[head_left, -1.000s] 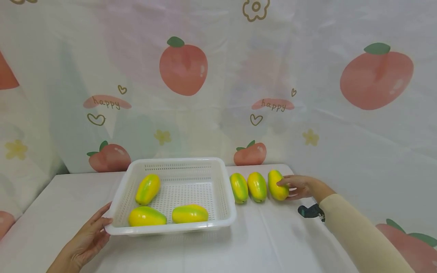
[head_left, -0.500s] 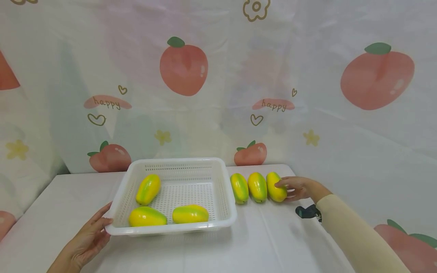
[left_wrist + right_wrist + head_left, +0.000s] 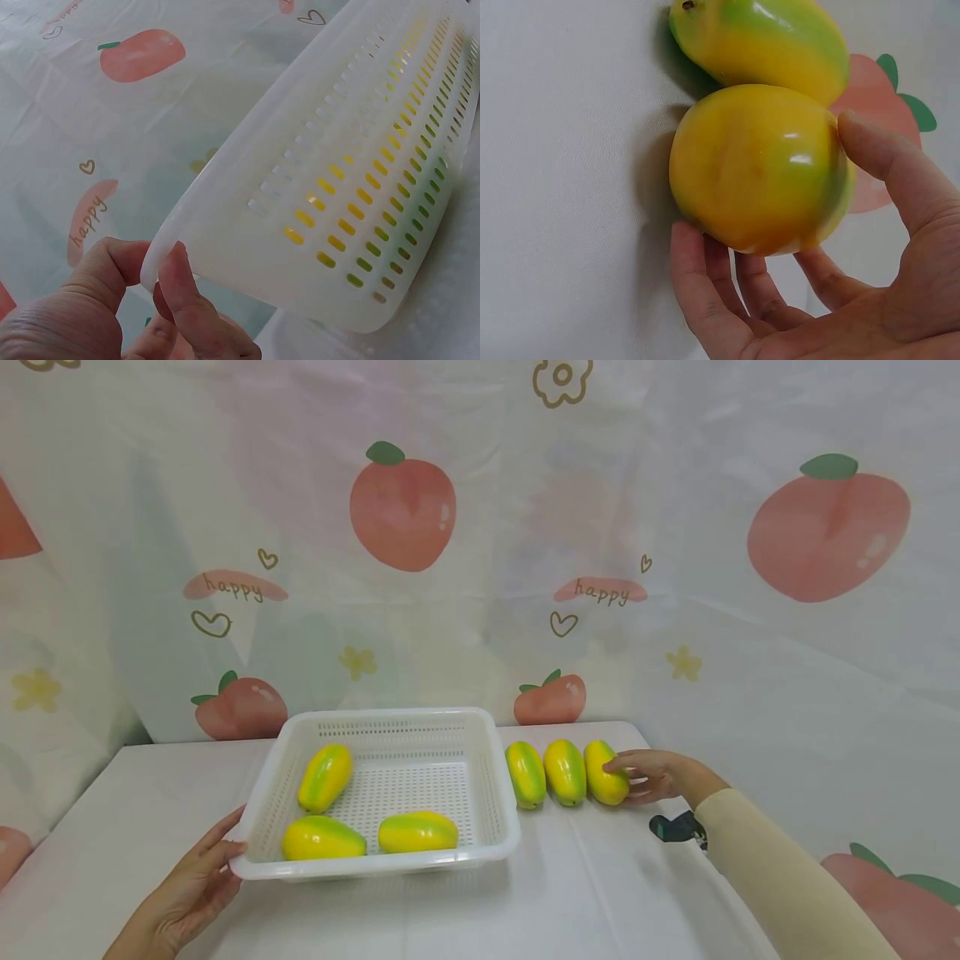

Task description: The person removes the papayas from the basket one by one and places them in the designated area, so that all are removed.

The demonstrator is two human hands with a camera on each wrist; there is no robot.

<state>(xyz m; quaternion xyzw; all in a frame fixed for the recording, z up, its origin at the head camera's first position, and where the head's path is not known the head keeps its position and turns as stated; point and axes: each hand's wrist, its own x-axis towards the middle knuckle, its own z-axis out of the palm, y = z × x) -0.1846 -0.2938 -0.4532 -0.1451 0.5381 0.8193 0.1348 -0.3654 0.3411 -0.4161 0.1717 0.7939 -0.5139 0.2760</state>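
My left hand (image 3: 191, 885) pinches the front left corner of a white plastic basket (image 3: 375, 862), thumb and finger on either side of its rim in the left wrist view. Inside the basket lie three yellow-green mangoes, one mango (image 3: 326, 777) at the left and two along the front. Outside, three more stand in a row on the table to the right. My right hand (image 3: 654, 774) holds the rightmost mango (image 3: 604, 774), with thumb and fingers around it. In the right wrist view, this mango (image 3: 757, 169) appears to touch the neighbouring mango (image 3: 772, 41).
The middle mango (image 3: 565, 772) and the left mango (image 3: 526, 774) of the row stand close to the basket's right wall. A white cloth covers the table (image 3: 562, 893). Behind it hangs a fruit-print curtain (image 3: 465, 635). A dark strap-like piece (image 3: 675, 827) shows under my right wrist.
My right hand has shifted slightly left and lowered the mango beside the middle one, narrowing the gap in the row. The left hand and the basket stay as they were.
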